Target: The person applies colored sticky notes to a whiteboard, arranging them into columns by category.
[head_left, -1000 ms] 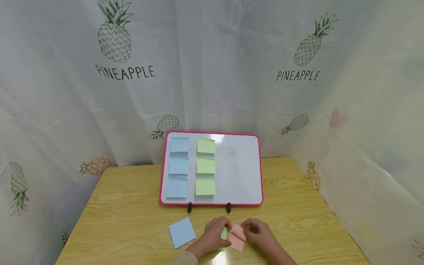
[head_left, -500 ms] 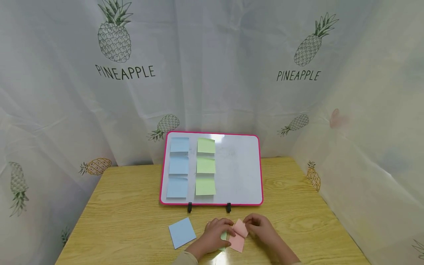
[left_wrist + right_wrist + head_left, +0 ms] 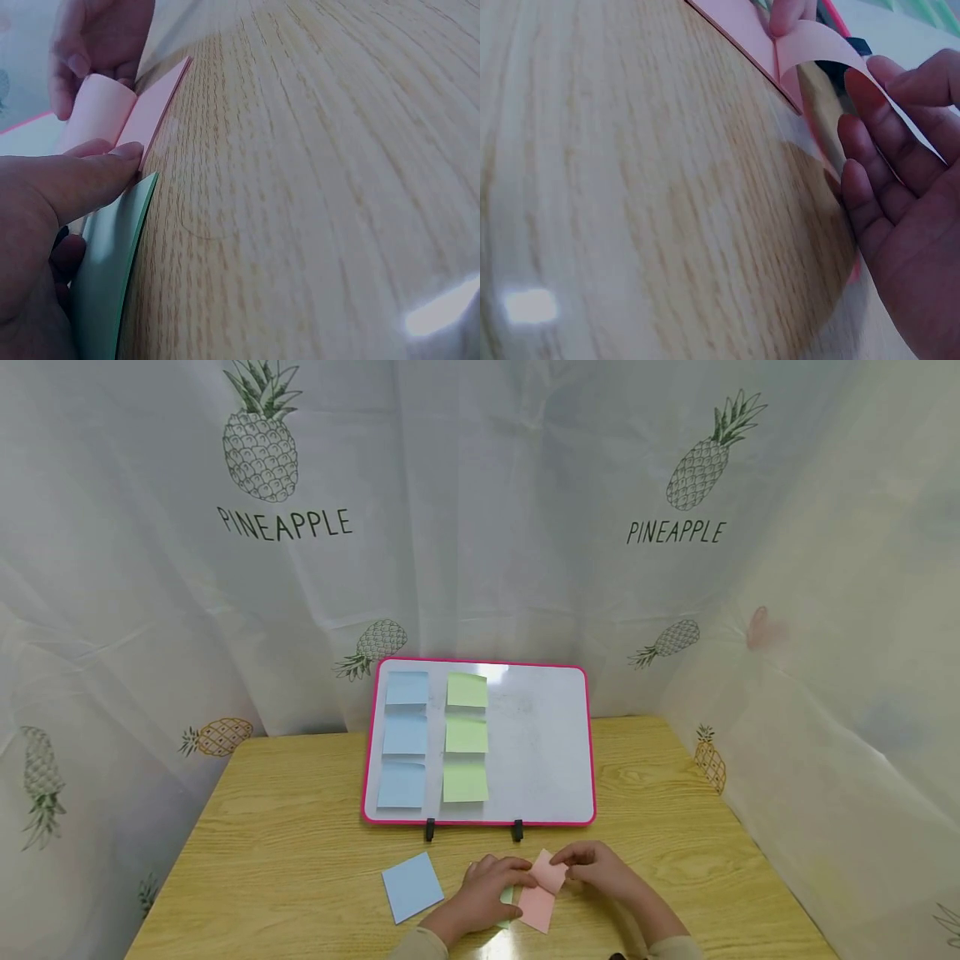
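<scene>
A pink sticky note pad (image 3: 536, 912) lies on the table with its top sheet (image 3: 550, 872) lifted and curling back. My right hand (image 3: 600, 870) pinches the far right part of that sheet between thumb and index finger, its other fingers loosely bent. My left hand (image 3: 483, 895) spans a green sticky note pad (image 3: 112, 259), which it partly covers. Its thumb and a fingertip press the left side of the pink pad, near the fold of the raised sheet. In the right wrist view the sheet (image 3: 821, 46) arches up from the pad, still joined along the fold.
A whiteboard (image 3: 536, 752) with a pink frame stands behind on black feet (image 3: 517, 831). It bears a column of blue notes (image 3: 401, 785) and one of green notes (image 3: 465, 781). A blue pad (image 3: 412, 887) lies left of my hands on the wooden table (image 3: 285, 835).
My right hand has moved up and slightly right, peeling the pink sheet further back from its pad. The left hand stays almost in place, its fingertip shifting slightly right onto the pink pad.
</scene>
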`<state>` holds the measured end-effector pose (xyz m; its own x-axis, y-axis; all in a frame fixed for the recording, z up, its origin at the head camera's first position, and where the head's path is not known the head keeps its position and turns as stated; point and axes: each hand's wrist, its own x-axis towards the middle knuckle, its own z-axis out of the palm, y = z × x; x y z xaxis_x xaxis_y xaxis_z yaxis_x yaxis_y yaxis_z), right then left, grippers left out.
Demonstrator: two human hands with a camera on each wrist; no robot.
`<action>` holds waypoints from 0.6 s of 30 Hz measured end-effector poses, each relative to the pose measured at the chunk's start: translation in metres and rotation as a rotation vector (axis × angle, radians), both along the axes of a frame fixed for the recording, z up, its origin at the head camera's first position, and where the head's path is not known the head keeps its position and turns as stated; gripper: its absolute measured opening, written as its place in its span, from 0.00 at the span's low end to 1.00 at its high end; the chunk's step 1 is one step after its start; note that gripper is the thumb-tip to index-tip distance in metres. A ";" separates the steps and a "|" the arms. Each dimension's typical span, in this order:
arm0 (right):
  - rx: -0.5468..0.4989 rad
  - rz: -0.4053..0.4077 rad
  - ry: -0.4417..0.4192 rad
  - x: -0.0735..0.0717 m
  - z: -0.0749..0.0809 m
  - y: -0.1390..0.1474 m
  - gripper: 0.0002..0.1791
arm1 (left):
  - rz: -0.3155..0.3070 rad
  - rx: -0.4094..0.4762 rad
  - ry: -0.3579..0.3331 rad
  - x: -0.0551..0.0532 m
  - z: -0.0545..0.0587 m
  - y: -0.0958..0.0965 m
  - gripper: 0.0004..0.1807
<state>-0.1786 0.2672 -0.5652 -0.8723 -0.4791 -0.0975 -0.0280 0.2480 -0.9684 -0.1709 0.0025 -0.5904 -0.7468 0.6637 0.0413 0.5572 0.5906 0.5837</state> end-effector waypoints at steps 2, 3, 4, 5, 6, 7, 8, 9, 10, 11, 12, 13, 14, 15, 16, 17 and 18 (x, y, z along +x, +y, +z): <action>0.002 0.003 -0.007 -0.002 0.000 0.001 0.12 | -0.001 -0.004 0.009 0.000 0.000 0.000 0.23; 0.004 0.002 -0.009 -0.003 0.000 0.000 0.12 | -0.001 -0.006 0.010 0.000 -0.001 0.000 0.24; 0.008 -0.003 -0.007 -0.004 -0.001 0.000 0.12 | 0.000 -0.007 0.009 0.000 -0.001 0.000 0.24; 0.015 -0.009 -0.002 -0.005 -0.001 -0.001 0.12 | 0.001 -0.010 0.003 0.000 -0.001 0.000 0.24; 0.023 -0.018 0.003 -0.005 -0.001 -0.002 0.12 | -0.001 -0.010 0.003 0.000 -0.001 0.000 0.24; 0.033 -0.031 0.007 -0.006 -0.001 -0.003 0.12 | -0.002 -0.010 0.001 0.000 -0.002 0.000 0.24; 0.045 -0.043 0.014 -0.007 -0.001 -0.004 0.12 | -0.004 -0.012 -0.001 0.000 -0.002 -0.001 0.24; 0.057 -0.059 0.019 -0.007 -0.001 -0.005 0.12 | -0.006 -0.013 -0.001 0.000 -0.002 -0.001 0.24; 0.075 -0.077 0.026 -0.008 -0.001 -0.006 0.12 | -0.009 -0.015 0.000 0.000 -0.002 -0.001 0.24; 0.091 -0.098 0.033 -0.008 -0.002 -0.006 0.11 | -0.012 -0.017 0.001 0.000 -0.002 -0.001 0.24; 0.105 -0.118 0.035 -0.008 -0.002 -0.007 0.11 | -0.014 -0.019 0.001 0.000 -0.002 -0.001 0.25; 0.116 -0.136 0.036 -0.009 -0.003 -0.008 0.10 | -0.014 -0.022 0.001 0.000 -0.001 -0.001 0.25; 0.128 -0.147 0.040 -0.009 -0.003 -0.008 0.10 | -0.015 -0.025 0.000 0.001 -0.001 -0.001 0.25; 0.137 -0.162 0.038 -0.010 -0.003 -0.009 0.10 | -0.016 -0.025 0.000 0.001 -0.001 -0.001 0.25; 0.146 -0.177 0.036 -0.011 -0.003 -0.010 0.10 | -0.015 -0.027 -0.002 0.001 0.000 -0.001 0.26; 0.143 -0.188 0.031 -0.011 -0.003 -0.010 0.10 | -0.015 -0.027 -0.005 0.001 0.001 -0.001 0.26; 0.142 -0.194 0.024 -0.011 -0.003 -0.011 0.10 | -0.014 -0.027 -0.006 0.002 0.002 -0.002 0.26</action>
<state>-0.1899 0.2562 -0.5680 -0.9495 -0.2854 -0.1305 0.0112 0.3848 -0.9229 -0.1693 0.0009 -0.5887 -0.7377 0.6749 0.0184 0.5618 0.5986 0.5710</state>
